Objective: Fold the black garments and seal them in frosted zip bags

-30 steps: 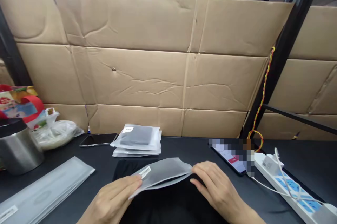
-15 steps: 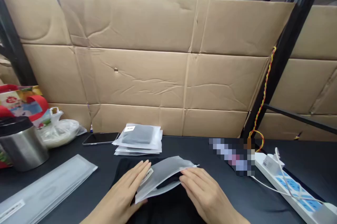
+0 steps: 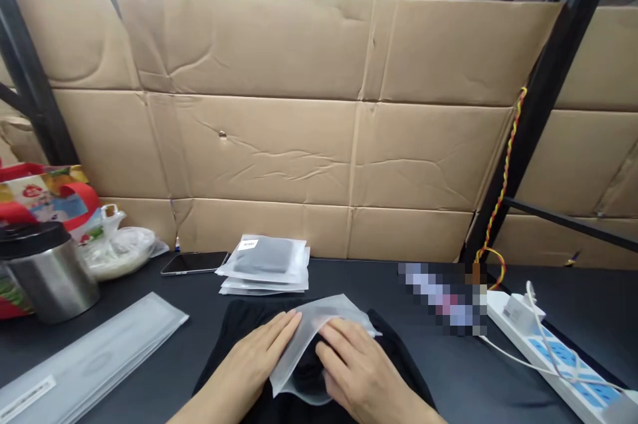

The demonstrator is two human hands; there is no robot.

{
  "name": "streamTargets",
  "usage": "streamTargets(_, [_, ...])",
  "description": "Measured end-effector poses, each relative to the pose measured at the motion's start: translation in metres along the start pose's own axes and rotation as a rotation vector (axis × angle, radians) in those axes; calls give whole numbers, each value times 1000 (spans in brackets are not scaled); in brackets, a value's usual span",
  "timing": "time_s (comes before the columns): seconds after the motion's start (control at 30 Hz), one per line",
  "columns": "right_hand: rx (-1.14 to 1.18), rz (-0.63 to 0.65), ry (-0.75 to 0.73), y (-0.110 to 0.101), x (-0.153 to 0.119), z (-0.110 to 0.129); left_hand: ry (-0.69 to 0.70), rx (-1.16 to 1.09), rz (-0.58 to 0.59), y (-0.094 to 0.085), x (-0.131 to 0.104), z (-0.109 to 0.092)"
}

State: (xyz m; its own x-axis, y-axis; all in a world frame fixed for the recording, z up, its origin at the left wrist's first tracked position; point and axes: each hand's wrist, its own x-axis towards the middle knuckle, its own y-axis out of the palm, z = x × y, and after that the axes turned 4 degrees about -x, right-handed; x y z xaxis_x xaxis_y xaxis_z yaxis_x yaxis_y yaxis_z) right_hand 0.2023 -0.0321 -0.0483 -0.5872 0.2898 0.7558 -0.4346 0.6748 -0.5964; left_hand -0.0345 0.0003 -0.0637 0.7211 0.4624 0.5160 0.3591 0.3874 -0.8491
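A frosted plastic bag point(image 3: 304, 324) lies with its mouth spread open toward me, and dark fabric shows inside it. Beneath the bag is black cloth point(image 3: 224, 337) laid on the table. My left hand point(image 3: 259, 351) holds the bag's left side, its fingers together on top and its thumb hidden. My right hand point(image 3: 356, 364) reaches into the mouth of the bag, its fingertips against the dark fabric there and partly covered by the plastic.
Packed bags point(image 3: 264, 264) are stacked behind, beside a phone point(image 3: 194, 263). Long flat plastic bags point(image 3: 100, 357), a steel mug point(image 3: 54, 278) and a knotted bag point(image 3: 119, 251) are left. At right sits a power strip point(image 3: 558, 351) with white cables; cardboard point(image 3: 289, 145) stands behind.
My right hand has moved left from the bag's right edge into its mouth. The bag is turned and opened wider, and my left hand has shifted slightly right. More black cloth shows at the right.
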Motion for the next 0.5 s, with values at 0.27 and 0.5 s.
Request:
streamTargets(0.27, [324,-137,-112,21,-19,16,98,95,9,-20,23,32])
streamTargets(0.5, [327,24,-168,20,-24,14,-132,208,-139,-85,-14,73])
